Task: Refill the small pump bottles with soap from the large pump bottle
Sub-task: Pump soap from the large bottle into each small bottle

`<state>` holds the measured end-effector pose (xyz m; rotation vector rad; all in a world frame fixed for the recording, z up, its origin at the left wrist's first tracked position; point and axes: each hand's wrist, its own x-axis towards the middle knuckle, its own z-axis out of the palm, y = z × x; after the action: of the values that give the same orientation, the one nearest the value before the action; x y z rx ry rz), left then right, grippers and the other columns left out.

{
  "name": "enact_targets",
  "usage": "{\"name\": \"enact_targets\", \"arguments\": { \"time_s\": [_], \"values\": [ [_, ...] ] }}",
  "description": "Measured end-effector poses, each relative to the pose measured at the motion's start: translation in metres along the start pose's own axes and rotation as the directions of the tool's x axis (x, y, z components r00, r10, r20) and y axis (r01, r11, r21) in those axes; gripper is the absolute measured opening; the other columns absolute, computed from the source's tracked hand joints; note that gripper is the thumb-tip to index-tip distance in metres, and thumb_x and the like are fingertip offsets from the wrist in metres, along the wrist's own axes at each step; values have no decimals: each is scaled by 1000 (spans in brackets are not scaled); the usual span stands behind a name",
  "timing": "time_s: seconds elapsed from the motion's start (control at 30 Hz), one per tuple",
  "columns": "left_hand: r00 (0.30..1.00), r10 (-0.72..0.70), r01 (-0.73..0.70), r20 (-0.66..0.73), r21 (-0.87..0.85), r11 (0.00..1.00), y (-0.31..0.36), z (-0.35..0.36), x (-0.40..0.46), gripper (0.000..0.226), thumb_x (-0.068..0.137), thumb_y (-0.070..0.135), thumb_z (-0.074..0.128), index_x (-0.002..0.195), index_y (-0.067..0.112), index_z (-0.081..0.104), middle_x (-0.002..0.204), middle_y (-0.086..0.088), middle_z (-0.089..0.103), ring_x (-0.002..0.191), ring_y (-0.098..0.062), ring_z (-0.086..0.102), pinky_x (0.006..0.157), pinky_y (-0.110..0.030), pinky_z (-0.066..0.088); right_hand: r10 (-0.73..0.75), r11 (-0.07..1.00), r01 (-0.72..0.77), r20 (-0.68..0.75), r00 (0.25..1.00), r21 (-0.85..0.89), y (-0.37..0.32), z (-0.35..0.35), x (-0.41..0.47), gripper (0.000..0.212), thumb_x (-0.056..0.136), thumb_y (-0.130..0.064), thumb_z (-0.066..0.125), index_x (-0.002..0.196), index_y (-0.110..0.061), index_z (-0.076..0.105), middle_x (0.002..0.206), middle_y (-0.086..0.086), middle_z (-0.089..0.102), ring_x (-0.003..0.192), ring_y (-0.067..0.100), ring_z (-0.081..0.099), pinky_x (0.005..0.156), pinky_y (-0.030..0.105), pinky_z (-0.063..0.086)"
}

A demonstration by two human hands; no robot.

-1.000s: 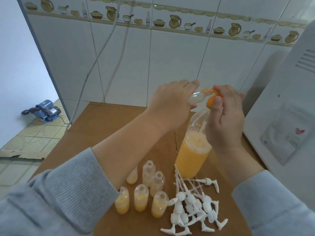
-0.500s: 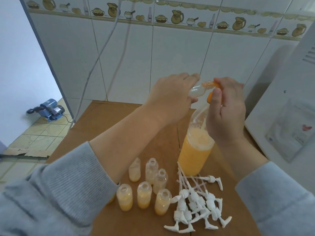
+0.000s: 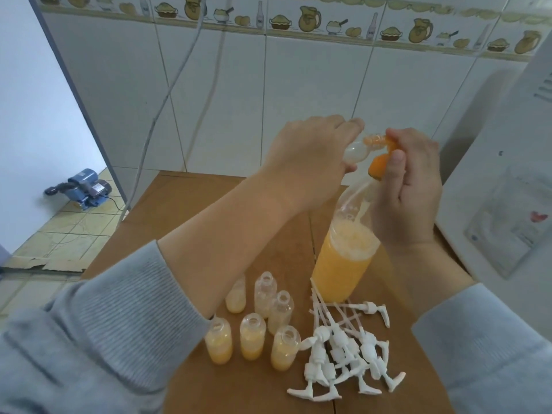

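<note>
My left hand (image 3: pixel 307 153) holds a small clear bottle (image 3: pixel 148 150) tipped sideways, its mouth against the orange pump head (image 3: pixel 380 165) of the large bottle. My right hand (image 3: pixel 409 180) grips that pump head from the right, thumb on top. The large bottle (image 3: pixel 343 261) stands on the wooden table, over half full of foamy orange soap. Several small open bottles (image 3: pixel 254 336) with orange soap inside stand in front of it, partly hidden by my left sleeve. A pile of white pump tops (image 3: pixel 343 354) lies to their right.
The wooden table (image 3: pixel 185 204) backs onto a white tiled wall (image 3: pixel 298 100). A white appliance (image 3: pixel 507 174) stands close at the right. A cable (image 3: pixel 167 94) hangs down the wall at the left. A blue water pump (image 3: pixel 83 188) sits on the floor beyond.
The view has shifted slightly, so the table items sit higher in frame. Both hands have stayed at the pump head with the small bottle held against the spout.
</note>
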<state>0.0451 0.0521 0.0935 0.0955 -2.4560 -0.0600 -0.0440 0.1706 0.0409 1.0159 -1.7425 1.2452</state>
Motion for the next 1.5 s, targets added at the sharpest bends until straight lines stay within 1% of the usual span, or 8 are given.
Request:
{"name": "enact_targets", "arguments": {
  "time_s": [0.1, 0.33, 0.57, 0.73, 1.0, 1.27, 1.37, 1.5],
  "values": [
    [999, 34, -33, -41, 34, 999, 2, -6, 5, 47, 93, 34, 54, 136, 21, 41, 118, 4, 57, 104, -18, 54, 84, -32, 39, -23, 998, 28, -78, 997, 57, -3, -3, 7, 36, 98, -13, 31, 112, 3, 59, 108, -2, 51, 108, 1, 43, 96, 62, 38],
    [1000, -8, 8, -13, -29, 1000, 3, 8, -8, 46, 92, 34, 55, 134, 18, 44, 116, 2, 59, 102, -20, 56, 83, -32, 41, 26, 998, -28, -27, 999, -58, 3, 5, -10, 35, 96, -12, 32, 117, 2, 56, 113, 15, 59, 114, 17, 48, 112, 50, 24],
    [998, 36, -35, -54, 26, 999, 2, -5, 0, 47, 93, 37, 53, 135, 20, 42, 116, 4, 58, 101, -19, 55, 81, -33, 43, 32, 999, -32, -47, 998, -5, -10, -3, 4, 36, 96, -16, 33, 116, 1, 57, 112, 13, 60, 113, 6, 45, 108, 53, 28],
    [997, 31, -29, -70, 23, 999, 5, 5, -8, 46, 92, 34, 56, 133, 15, 45, 113, 0, 61, 97, -22, 59, 82, -39, 47, 53, 998, -54, -33, 998, -40, -7, 3, -5, 35, 94, -17, 36, 117, 0, 55, 115, 15, 57, 114, 14, 46, 108, 52, 31],
    [999, 30, -28, -45, 39, 999, 0, -1, -3, 48, 93, 36, 53, 136, 17, 42, 119, 2, 58, 102, -20, 56, 85, -36, 44, 31, 999, -31, 1, 1000, 19, -12, -3, 3, 36, 95, -18, 35, 117, 1, 56, 111, -4, 48, 111, 13, 47, 98, 59, 38],
    [996, 59, -54, -63, 82, 995, 8, 9, -9, 47, 92, 32, 56, 133, 12, 45, 115, -2, 61, 95, -24, 60, 78, -38, 47, 21, 998, -24, -56, 998, -55, 1, 2, -8, 34, 94, -12, 35, 116, 2, 56, 112, 16, 59, 114, 15, 48, 113, 45, 26],
    [997, 62, -59, -38, 76, 995, 3, 9, -8, 48, 92, 32, 55, 135, 12, 44, 120, -2, 60, 99, -23, 59, 80, -36, 45, 36, 998, -36, 6, 999, -51, -1, 3, -8, 33, 94, -13, 36, 116, 2, 56, 113, 15, 58, 112, 15, 46, 103, 56, 36],
    [997, 55, -50, -51, 98, 994, -2, -2, -1, 50, 93, 34, 54, 137, 16, 40, 125, 1, 56, 107, -22, 56, 86, -38, 44, 54, 999, -54, 33, 998, 2, -10, -1, 6, 36, 96, -20, 35, 117, 0, 56, 112, 2, 53, 111, 10, 46, 100, 58, 38]
  ]
}}
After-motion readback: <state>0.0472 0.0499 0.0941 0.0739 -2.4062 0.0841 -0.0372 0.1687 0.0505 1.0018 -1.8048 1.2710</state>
